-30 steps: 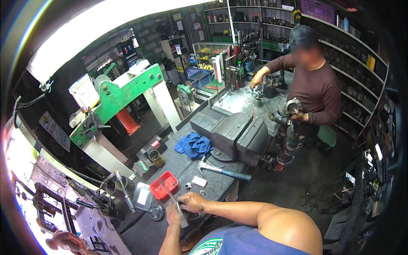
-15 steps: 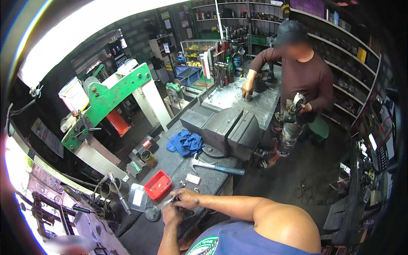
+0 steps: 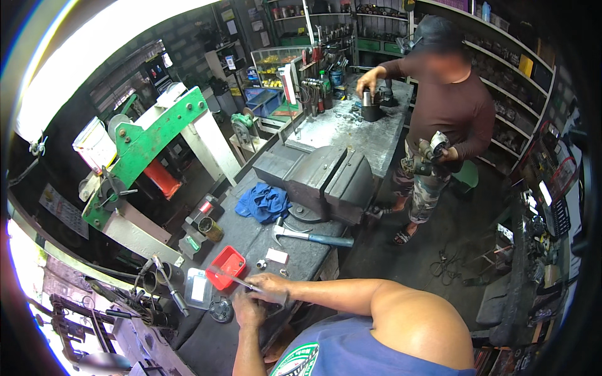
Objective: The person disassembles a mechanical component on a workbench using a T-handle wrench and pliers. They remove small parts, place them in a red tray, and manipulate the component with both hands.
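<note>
My two hands are close together over the near end of the dark workbench [image 3: 307, 257]. My right hand [image 3: 271, 285] is closed on a slim metal tool [image 3: 232, 277], blurred by motion, whose far end reaches over a red plastic tray [image 3: 215, 283]. Just below it, my left hand [image 3: 249, 309] has its fingers curled in; what it grips is hidden. A round dark ribbed part [image 3: 221, 309] lies beside the left hand. Beyond my right hand are a small white box [image 3: 277, 255] and a small metal fitting [image 3: 261, 264].
A claw hammer [image 3: 313, 236] and blue cloth [image 3: 263, 202] lie before a big bench vise [image 3: 326, 182]. At the back right a co-worker [image 3: 448, 106] holds a metal part [image 3: 433, 147] and reaches to a metal cylinder [image 3: 367, 98]. A green press frame [image 3: 147, 135] stands left.
The slim tool now points out over the red tray, and my hands have shifted slightly. The co-worker's reaching hand has risen from the benchtop to the metal cylinder. The whole view has shifted a little.
</note>
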The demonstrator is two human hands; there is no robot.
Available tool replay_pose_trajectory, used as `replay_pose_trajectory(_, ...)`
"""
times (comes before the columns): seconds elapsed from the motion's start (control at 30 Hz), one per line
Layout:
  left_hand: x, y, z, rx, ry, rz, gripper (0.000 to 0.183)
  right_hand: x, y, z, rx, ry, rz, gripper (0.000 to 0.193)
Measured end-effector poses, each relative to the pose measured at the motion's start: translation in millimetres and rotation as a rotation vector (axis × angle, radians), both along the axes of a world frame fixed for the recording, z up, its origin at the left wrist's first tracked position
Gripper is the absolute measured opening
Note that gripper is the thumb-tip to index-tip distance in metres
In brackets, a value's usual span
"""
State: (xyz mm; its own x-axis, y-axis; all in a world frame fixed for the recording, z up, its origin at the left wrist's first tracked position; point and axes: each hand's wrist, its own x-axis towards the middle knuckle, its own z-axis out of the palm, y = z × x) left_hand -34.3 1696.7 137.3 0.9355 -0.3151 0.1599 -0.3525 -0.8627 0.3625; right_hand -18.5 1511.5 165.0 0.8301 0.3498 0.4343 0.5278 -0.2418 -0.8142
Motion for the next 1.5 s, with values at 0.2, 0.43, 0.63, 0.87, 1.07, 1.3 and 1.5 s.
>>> replay_pose_trajectory(0.2, 2.0, 4.3, -14.0, 0.031, -0.023, -0.021, 0.038, -3.6, -15.9, -3.3, -0.101, 0.087, 0.095, 0.020)
replay_pose_trajectory(0.43, -3.8, 1.0, 0.7, 0.067, 0.021, -0.064, 0.037, 0.3, -2.8, -2.1, -0.180, -0.084, -0.104, 0.030)
replay_pose_trajectory(0.63, -2.6, -10.2, 19.0, 0.137, 0.147, -0.009, 0.030, 7.9, -20.1, -13.1, -0.260, 0.194, 0.176, 0.021)
replay_pose_trajectory(0.87, -3.0, -4.6, 17.8, 0.026, 0.220, -0.029, 0.031, 1.5, -6.5, -3.9, -0.238, 0.058, -0.074, 0.028)
replay_pose_trajectory(1.07, -4.8, -10.1, 20.8, 0.066, 0.135, 0.026, 0.034, 5.8, -24.2, 4.7, -0.239, 0.144, 0.181, 0.030)
replay_pose_trajectory(1.3, -5.8, 2.8, 14.6, 0.141, 0.145, -0.048, 0.028, 3.0, -10.4, 4.1, -0.355, 0.033, 0.018, 0.032)
replay_pose_trajectory(1.5, 1.4, 1.2, 4.8, 0.008, 0.139, -0.022, 0.034, 9.7, -11.5, -5.5, -0.200, -0.146, 0.061, 0.027)
